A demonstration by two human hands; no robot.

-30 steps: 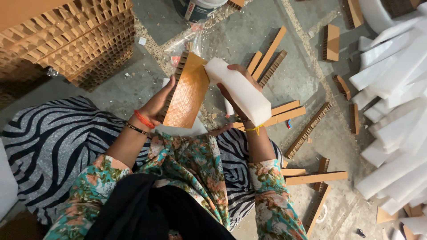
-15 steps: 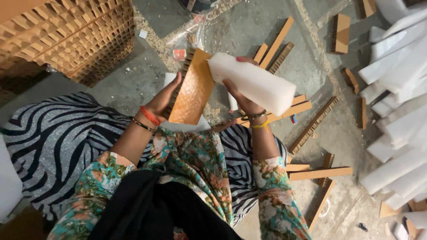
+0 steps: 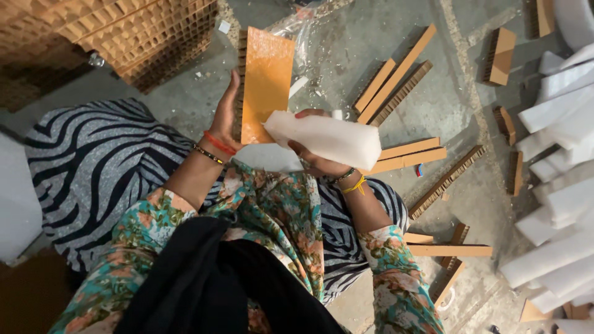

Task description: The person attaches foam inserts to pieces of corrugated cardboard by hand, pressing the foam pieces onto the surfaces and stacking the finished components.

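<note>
Orange cardboard panel [image 3: 267,83], white foam block [image 3: 328,139], zebra-striped cloth [image 3: 93,179], floral sleeves [image 3: 396,284]

A single camera, worn on the person's head, looks almost straight down over the chest and lap. The nearest things, at the bottom edge, are the floral sleeves [image 3: 142,247] and a dark cloth; both hands sit close under the lens at mid-frame: the left hand [image 3: 226,120] on an orange-faced honeycomb board [image 3: 267,83], the right hand [image 3: 312,158] gripping a white foam block [image 3: 328,139]. Farther off lies the grey concrete floor [image 3: 346,55], with stacked honeycomb cardboard [image 3: 124,31] far left and white foam strips [image 3: 557,185] at the right edge. No second view overlaps it.
</note>
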